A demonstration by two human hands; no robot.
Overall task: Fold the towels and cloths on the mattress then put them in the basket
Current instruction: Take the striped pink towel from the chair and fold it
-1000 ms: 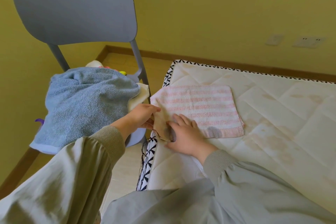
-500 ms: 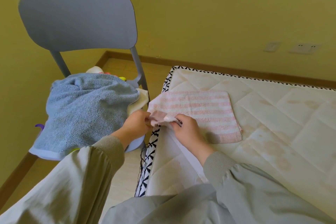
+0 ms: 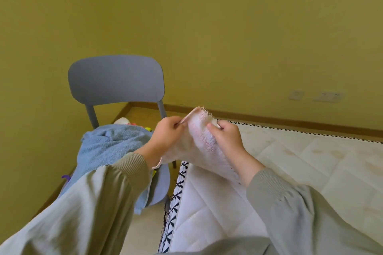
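The left hand point(image 3: 168, 133) pinched the upper left edge of a small pink-and-white striped cloth point(image 3: 200, 141), thumb and fingers curled round the fabric. The right hand point(image 3: 228, 141) gripped the same cloth on its right side, fingers curled over it. Held between the two hands at the centre of the frame, the cloth was raised clear of the bed. Its frayed top edge pointed up and its lower part hung down between the wrists, above the left border of the white quilted mattress point(image 3: 310, 161).

That mattress filled the lower right of the frame, faintly stained and edged with a black-and-white patterned band. Pale grey-green sleeves point(image 3: 93, 203) with ribbed cuffs ran in from the bottom corners.

Left of centre stood a grey plastic chair point(image 3: 116, 80), its seat covered by a light blue terry towel point(image 3: 112, 143) draped over a heap. Small bright things showed behind the towel — too little of them to tell what they were. A purple bit of plastic point(image 3: 66, 177) stuck out at the towel's lower left.

Behind everything rose a yellow-green wall point(image 3: 207, 27) with a wooden skirting board, and two white wall plates point(image 3: 329, 96) sat at the right.
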